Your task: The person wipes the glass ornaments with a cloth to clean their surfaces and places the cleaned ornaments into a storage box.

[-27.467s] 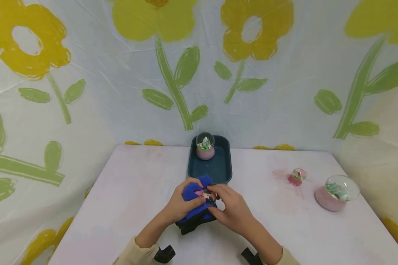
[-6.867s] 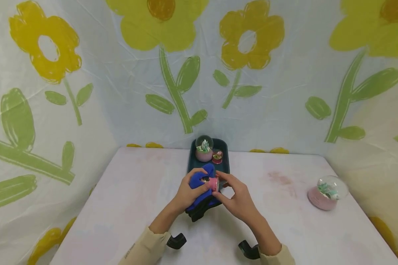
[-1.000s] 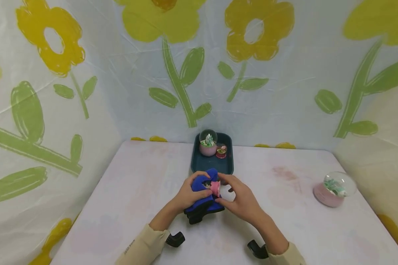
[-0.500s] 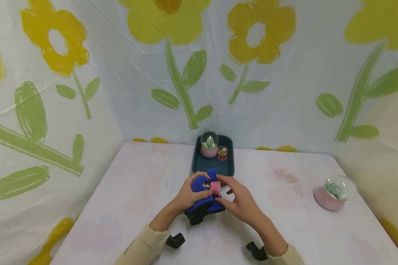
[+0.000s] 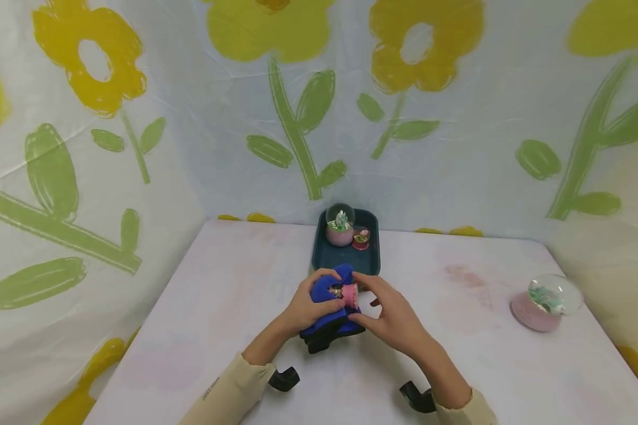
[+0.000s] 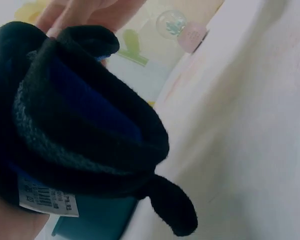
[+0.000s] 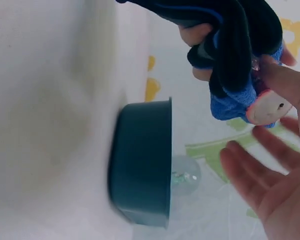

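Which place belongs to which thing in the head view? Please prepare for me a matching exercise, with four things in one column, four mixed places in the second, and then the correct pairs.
Things
1. Dark teal tray
2. Blue cloth
3. Small red-based globe
4. Biggest-looking globe

Places
A. Gripped by the left hand
B. Directly on the table, towards its right side
C. Inside the tray
D. Directly on the table, at its far edge

Right pairs: 1-D, 2-A, 3-C, 4-B

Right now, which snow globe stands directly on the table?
The large clear pink-based globe at the white table's right; another pink-based one and a red-based one stand in the teal tray; the fourth pokes from blue cloth.
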The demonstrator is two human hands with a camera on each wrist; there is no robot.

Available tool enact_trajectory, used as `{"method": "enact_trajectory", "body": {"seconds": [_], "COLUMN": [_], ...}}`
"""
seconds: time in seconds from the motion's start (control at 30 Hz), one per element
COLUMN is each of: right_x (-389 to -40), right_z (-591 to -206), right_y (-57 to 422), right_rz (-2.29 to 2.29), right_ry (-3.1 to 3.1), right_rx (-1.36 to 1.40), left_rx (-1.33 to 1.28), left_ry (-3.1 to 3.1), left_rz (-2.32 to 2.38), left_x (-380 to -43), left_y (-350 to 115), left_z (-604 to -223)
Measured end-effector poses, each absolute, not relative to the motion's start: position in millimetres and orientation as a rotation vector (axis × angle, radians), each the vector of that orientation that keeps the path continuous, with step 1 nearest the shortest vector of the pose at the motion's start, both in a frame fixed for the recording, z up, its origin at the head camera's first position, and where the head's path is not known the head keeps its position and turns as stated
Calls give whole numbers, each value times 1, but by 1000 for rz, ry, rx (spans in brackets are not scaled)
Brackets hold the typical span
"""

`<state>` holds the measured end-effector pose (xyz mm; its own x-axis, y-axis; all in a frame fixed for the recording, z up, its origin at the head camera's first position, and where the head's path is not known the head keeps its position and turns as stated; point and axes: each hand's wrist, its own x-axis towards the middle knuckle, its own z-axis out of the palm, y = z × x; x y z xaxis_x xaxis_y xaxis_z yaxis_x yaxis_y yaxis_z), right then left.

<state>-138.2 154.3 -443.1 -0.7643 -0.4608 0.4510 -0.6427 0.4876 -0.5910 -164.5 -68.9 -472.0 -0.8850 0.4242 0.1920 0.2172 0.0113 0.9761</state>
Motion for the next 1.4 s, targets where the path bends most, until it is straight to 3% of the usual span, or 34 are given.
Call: {"method": "enact_trajectory", "body": {"seconds": [0.17,0.47,0.83,1.1,1.4], "right_x": [-141,-137,-123,-128,-130], "right_z": [-446,-448,-456,-451,-450], "right_y": [153,152,148,143,151], "right_rz": [1195,1278,1173,1161,1130], "right_ry": [-2395,-2690,-2506,-2696,-2513], "right_rx": [1060,800,919,708,881], "left_rx": [650,624,575,554,535], "left_ry": [2084,2094,1944,2046,1992], "left_rz": [2000,1986,2072,2007,2036], "left_x": [-163,-166,-154,-163,-164], "left_y": [-72,-70,-68,-70,-67], "left_z": [-474,-478,-488,-483,-489]}}
